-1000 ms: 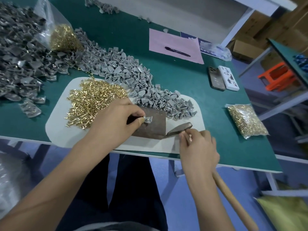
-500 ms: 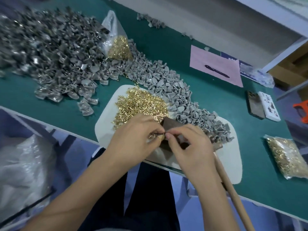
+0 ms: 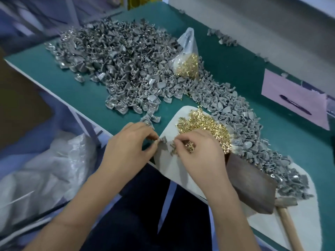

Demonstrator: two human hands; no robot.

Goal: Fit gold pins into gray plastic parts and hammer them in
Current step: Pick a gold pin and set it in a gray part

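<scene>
Gray plastic part, small, angular, pinched

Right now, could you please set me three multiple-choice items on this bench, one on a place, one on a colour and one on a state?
1. Where does the clear bag of pins sit?
A on the gray parts pile
B on the pink paper
C on the floor

2. What colour is the table top?
A red
B green
C yellow

3. What is the left hand doing?
A pinching a gray part
B gripping the hammer
C lying flat

Answers: 1 A, gray parts surround the bag; 2 B, its bare surface is green; 3 A, fingers meet on the part.
</scene>
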